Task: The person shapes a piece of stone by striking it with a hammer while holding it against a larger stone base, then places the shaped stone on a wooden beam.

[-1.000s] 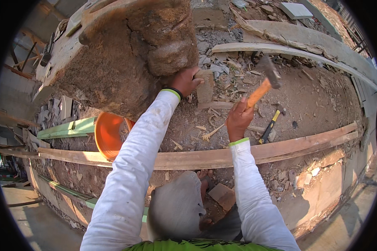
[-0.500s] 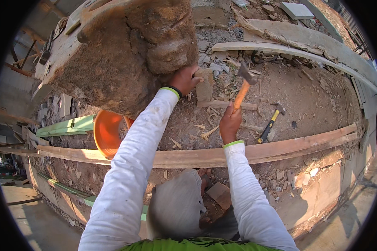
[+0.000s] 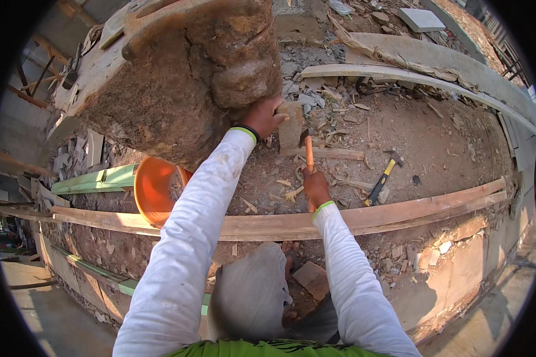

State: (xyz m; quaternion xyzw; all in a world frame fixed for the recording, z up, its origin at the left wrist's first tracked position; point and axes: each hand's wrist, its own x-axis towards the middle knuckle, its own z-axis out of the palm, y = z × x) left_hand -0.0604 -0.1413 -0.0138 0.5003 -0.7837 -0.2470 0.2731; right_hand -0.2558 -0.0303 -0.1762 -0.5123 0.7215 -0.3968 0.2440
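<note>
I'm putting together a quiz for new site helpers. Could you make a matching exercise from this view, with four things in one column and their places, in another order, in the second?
Things
1. Orange-handled hammer
2. Yellow-and-black-handled hammer
3. Bucket
4. Wood block

Places
A. Partly hidden behind the left sleeve
B. Touching the left hand
C. Held in the right hand
D. Lying on the ground, in neither hand

Right pairs: 1-C, 2-D, 3-A, 4-B
</note>
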